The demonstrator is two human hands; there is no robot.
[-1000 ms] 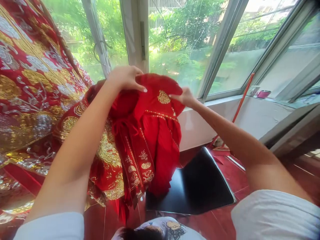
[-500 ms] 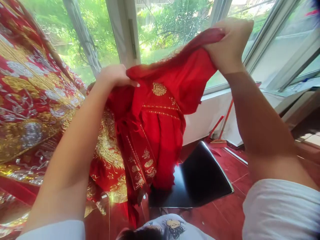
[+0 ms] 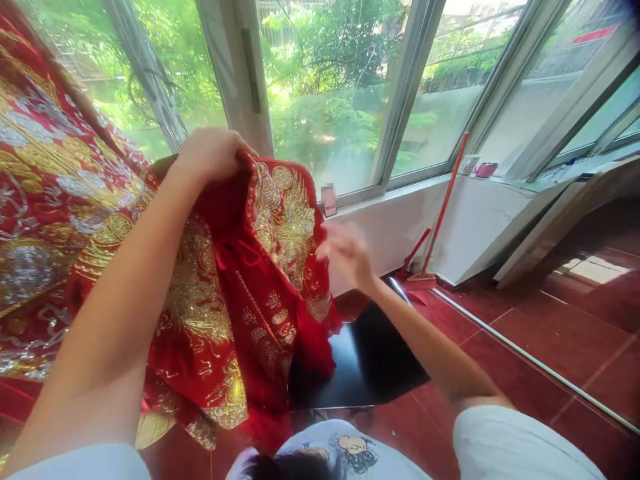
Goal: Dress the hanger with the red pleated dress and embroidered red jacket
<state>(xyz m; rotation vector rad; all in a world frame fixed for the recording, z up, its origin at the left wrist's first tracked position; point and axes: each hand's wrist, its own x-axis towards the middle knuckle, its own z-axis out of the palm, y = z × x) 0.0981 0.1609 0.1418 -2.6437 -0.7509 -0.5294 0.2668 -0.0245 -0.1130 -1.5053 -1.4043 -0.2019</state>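
Note:
My left hand grips the upper edge of a red jacket with gold and silver embroidery and lifts it before the window. Its embroidered outer side now shows on the right part, hanging downward. The dark red inside, with ribbon ties and gold beaded trim, faces me on the left. Beside the jacket's right edge is my right hand, blurred by motion, its fingers loosely apart with no cloth visible in them. Whether the fingertips touch the jacket I cannot tell.
A black chair stands below the jacket. At left hangs another red, gold and silver embroidered garment. A red-handled broom leans at the wall. On the sill are a pink cup and a small pink-labelled object.
My right hand has let go of the jacket's upper right edge and moved down and left. That side has dropped and turned its embroidery outward. My left hand keeps its hold.

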